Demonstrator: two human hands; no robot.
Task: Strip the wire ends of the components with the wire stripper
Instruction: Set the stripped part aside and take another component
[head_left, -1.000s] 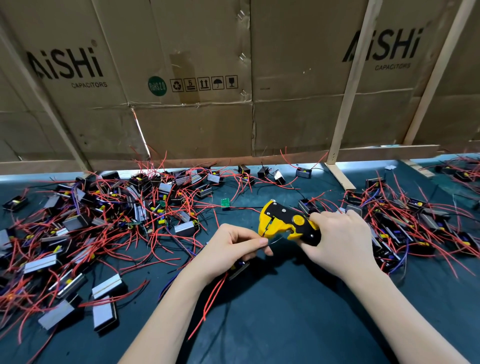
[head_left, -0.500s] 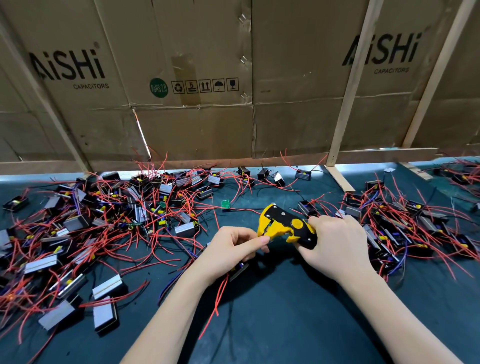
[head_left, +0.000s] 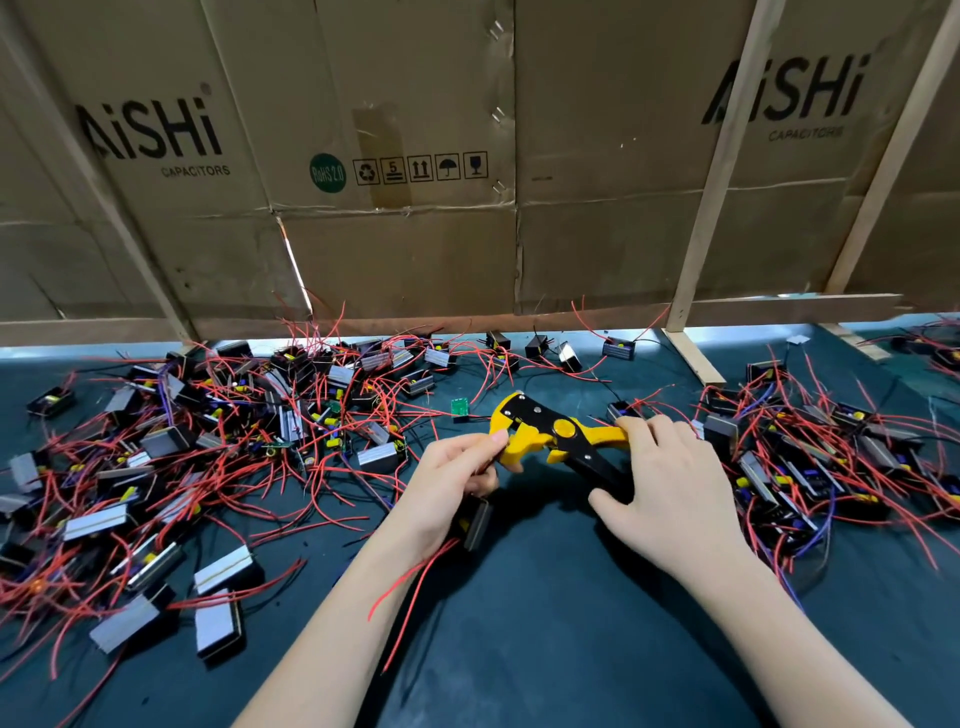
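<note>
A big wall of brown cardboard boxes (head_left: 395, 156) stands at the back, at 12 o'clock. Big black letters on it say "AiSHi" and small ones say "CAPACITORS", once on the left and once on the right. A green round sticker reads "RoHS 2.0". Next to it are little box signs: a recycle mark, a 5, two up arrows, an umbrella and a glass.

The dark table (head_left: 545, 649) holds two piles of small black components with red wires. The large pile (head_left: 218, 441) lies at 9 o'clock and the other pile (head_left: 831, 457) at 3 o'clock.

The wire stripper (head_left: 556, 434) is yellow and black and sits in the middle. Its long side runs from 9 to 3 o'clock, with the mouth at the 9 o'clock end. The handles are spread apart.

The right hand (head_left: 670, 478) curls around the handles. The left hand (head_left: 457, 467) pinches something thin right at the stripper's mouth, likely a wire end, but it is too small to see. One component (head_left: 475, 522) hangs just under that hand, and its red wires (head_left: 410, 587) trail toward 6 o'clock.

The left hand is the one nearer the mouth, so I think it feeds the wire in, then the right hand squeezes.
</note>
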